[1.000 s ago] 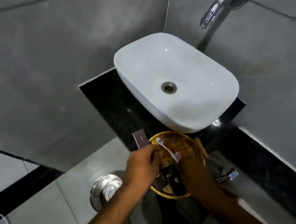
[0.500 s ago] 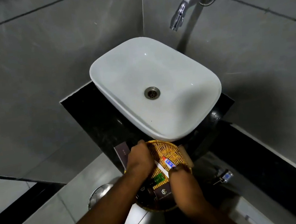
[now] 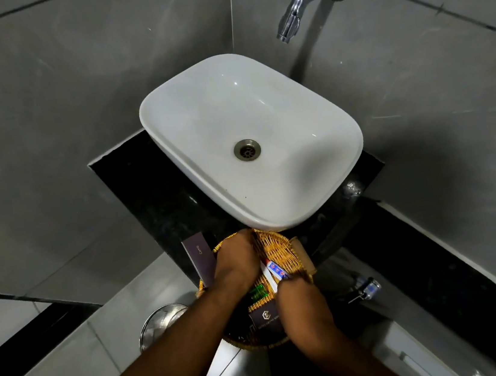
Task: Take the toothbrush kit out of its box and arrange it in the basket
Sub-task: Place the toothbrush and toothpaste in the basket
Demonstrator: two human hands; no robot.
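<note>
Low centre of frame, right hand [image 3: 303, 310] and left hand [image 3: 237, 263] are both down in the wicker basket [image 3: 282, 246], grips impossible to read. Toothbrush [image 3: 267, 275] and toothpaste tube [image 3: 278, 270] lie between them; purple box [image 3: 200, 257] just left; white sink [image 3: 253, 143] above.

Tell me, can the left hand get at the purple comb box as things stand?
Probably yes. The left hand is over the basket, right beside the comb box, and nothing lies between them. Whether it already holds something is hidden.
</note>
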